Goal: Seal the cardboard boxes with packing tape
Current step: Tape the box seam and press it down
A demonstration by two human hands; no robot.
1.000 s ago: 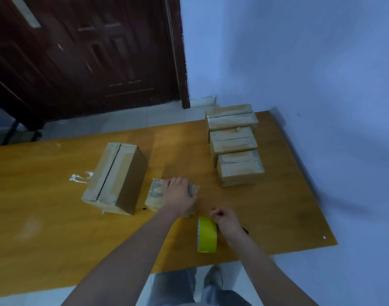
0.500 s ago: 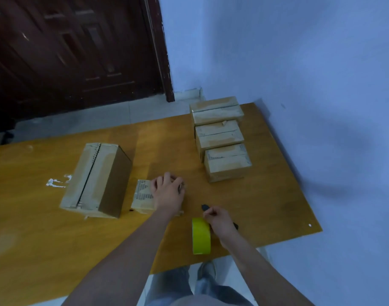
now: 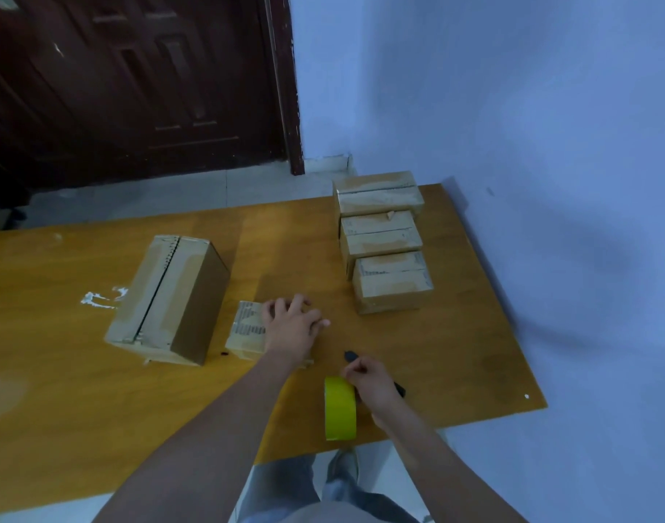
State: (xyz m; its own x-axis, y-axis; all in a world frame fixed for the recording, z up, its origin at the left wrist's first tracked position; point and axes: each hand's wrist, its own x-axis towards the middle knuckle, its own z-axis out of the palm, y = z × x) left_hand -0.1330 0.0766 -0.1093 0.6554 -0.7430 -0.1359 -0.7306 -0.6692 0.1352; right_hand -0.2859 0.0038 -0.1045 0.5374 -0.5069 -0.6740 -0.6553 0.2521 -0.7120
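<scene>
From my seat, most of the sealing looks done. Three boxes sit in a row along the right of the surface (image 3: 455, 334): the far box (image 3: 378, 192), the middle box (image 3: 380, 235) and the near box (image 3: 391, 281). Each touches its neighbour and shows a glossy strip over its top seam, so I judge them taped. The big box (image 3: 168, 296) stands well to the left with pale tape running along its dark centre seam; that one also reads as closed, though the seam line shows through and I cannot tell how well the tape has bonded.

What is left, as far as I can see, is the small box (image 3: 248, 328), which lies just beside the big box. My left hand (image 3: 291, 326) rests flat on top of it, fingers spread and relaxed, pressing it down, not gripping. It hides most of the lid, so I cannot say whether any tape is on it; the visible part shows only a printed label.

The tape roll (image 3: 340, 407), yellow-green, stands on edge near the front rim of the surface. My right hand (image 3: 368, 383) is at its top edge, thumb and fingertips pinched together there, apparently on the roll or its loose end; which, I cannot make out. A dark tool (image 3: 351, 356) lies under that hand, poking out on both sides, probably a cutter or a pen.

My guess: one box to go, with the tape about to be drawn toward it.
</scene>
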